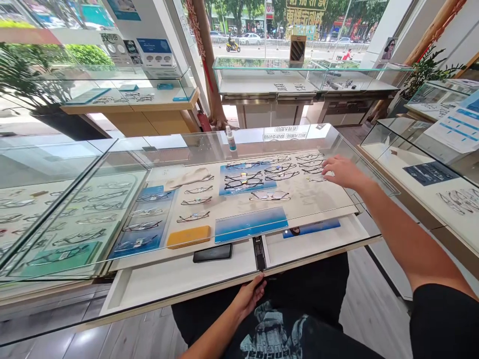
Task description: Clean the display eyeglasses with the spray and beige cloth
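Observation:
At the front edge of the pulled-out drawer [179, 294], my left hand [251, 295] is closed, its fingers curled at the rim near the middle. My right hand [342, 172] is over the right side of the glass display counter [187, 154], fingers apart and slightly bent, with nothing visible in them. Whether it touches the glass I cannot tell. Closest to it are eyeglasses [310, 163] in a column under the glass. More eyeglasses [243, 183] lie on a blue card, and a clear-rimmed pair [269, 196] lies in front. The drawer holds a black case [212, 253].
Under the glass are a yellow case [189, 236], a beige cloth [189, 177] and a blue card [251, 224]. A spray bottle [230, 138] stands on top. Glass counters stand left, right [426, 169] and behind [265, 82], before a street window.

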Tool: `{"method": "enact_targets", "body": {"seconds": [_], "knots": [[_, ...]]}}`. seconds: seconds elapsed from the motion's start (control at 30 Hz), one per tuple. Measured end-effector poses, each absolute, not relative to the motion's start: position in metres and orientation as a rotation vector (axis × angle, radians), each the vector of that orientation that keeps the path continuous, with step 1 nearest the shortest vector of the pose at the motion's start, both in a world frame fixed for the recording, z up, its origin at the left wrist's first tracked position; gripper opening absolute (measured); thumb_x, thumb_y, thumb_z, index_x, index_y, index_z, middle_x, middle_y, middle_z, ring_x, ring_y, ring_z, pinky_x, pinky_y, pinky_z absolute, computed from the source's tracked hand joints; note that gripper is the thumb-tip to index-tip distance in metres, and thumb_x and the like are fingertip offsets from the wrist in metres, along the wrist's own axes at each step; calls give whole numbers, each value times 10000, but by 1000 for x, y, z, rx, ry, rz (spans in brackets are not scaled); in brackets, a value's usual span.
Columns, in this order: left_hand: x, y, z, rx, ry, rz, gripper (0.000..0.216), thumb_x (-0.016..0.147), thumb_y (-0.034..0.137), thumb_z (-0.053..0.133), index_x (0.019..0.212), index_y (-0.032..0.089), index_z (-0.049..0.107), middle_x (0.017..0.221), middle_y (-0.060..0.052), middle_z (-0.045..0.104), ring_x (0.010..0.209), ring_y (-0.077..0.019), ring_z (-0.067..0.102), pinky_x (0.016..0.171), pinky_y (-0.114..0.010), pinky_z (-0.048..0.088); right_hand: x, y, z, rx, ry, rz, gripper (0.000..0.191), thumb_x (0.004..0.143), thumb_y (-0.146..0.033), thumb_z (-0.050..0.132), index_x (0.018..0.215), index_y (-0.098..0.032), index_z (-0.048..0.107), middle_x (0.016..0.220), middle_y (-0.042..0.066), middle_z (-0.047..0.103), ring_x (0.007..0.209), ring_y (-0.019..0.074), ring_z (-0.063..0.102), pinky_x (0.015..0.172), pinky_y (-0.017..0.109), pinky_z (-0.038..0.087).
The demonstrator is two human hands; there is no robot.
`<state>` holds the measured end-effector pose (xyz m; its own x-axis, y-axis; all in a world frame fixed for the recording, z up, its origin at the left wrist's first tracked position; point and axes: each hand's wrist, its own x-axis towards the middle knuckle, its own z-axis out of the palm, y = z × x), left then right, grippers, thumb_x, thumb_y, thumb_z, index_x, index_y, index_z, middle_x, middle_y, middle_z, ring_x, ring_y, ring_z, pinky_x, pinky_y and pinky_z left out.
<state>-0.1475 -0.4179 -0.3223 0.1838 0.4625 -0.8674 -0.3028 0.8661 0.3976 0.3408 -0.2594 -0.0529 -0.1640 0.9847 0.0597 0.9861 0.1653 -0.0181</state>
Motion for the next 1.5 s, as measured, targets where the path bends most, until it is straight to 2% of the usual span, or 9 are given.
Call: {"method": "enact_targets", "body": {"seconds": [0.2, 0.37, 0.47, 0.6, 0.73, 0.9, 1.2, 1.33, 1.5], "knots": [[-148, -416, -309, 268, 1279, 460, 229, 795, 119, 996, 888, 169, 793, 1005, -106, 846, 824, -160, 811, 615, -168, 591, 348, -244, -53, -1968, -2435, 73, 321, 979, -403, 610, 967, -249, 892, 1453, 82, 816, 1336, 398, 658, 1127, 582, 486], [-159, -425, -242, 625, 1230, 372, 509, 481, -51, 1030, 876, 205, 836, 927, -99, 827, 961, -261, 798, 831, -272, 646, 348, -239, -46, -1951, -2465, 140, 269, 922, -413, 669, 905, -257, 888, 1312, 92, 853, 1275, 379, 687, 1077, 523, 506], [-159, -425, -168, 1685, 838, 497, 278, 895, 209, 873, 1157, 297, 848, 1123, -115, 826, 1051, -280, 765, 998, -391, 627, 347, -243, -43, -1949, -2465, 164, 270, 919, -420, 663, 876, -252, 870, 1247, 99, 854, 1219, 364, 697, 1040, 505, 506], [-145, -413, -106, 2391, 697, 703, 322, 1047, 196, 669, 1339, 296, 761, 1163, -105, 826, 1034, -267, 758, 906, -367, 616, 343, -253, -40, -1970, -2437, 191, 258, 908, -404, 657, 824, -242, 841, 1143, 108, 850, 1165, 353, 698, 1011, 496, 497], [-131, -398, -110, 2536, 815, 759, 423, 963, 249, 814, 1380, 281, 754, 1315, -144, 808, 1145, -341, 755, 989, -415, 593, 343, -265, -39, -1996, -2384, 212, 253, 914, -387, 631, 833, -233, 814, 1086, 108, 834, 1141, 338, 694, 1025, 492, 482], [-124, -380, -113, 2546, 933, 19, 163, 1020, 83, 636, 1073, 200, 735, 964, -118, 799, 910, -330, 770, 870, -407, 566, 343, -281, -31, -2026, -2299, 287, 269, 909, -458, 641, 803, -241, 761, 1056, 101, 819, 1155, 347, 695, 1012, 479, 491], [-128, -364, -90, 2704, 606, -390, 134, 1131, 195, 594, 1046, 213, 697, 1011, -53, 831, 921, -272, 801, 700, -370, 413, 276, -347, 14, -1838, -2364, 1164, 232, 915, -497, 750, 879, -275, 805, 1161, 51, 811, 1090, 291, 735, 947, 401, 526], [-132, -365, -88, 2691, 516, -320, 160, 1147, 280, 607, 1057, 228, 729, 1021, -35, 846, 962, -266, 802, 747, -374, 402, 249, -358, -25, -1837, -2483, 1433, 127, 868, -371, 755, 862, -254, 804, 1117, 42, 819, 939, 230, 736, 821, 342, 520], [-138, -370, -88, 2648, 483, -257, 81, 1095, 317, 715, 1086, 269, 779, 994, -10, 853, 1021, -280, 787, 800, -387, 394, 253, -353, -100, -1974, -2555, 1245, 41, 794, -250, 798, 831, -233, 807, 1018, 58, 830, 891, 235, 736, 764, 319, 501]]}}
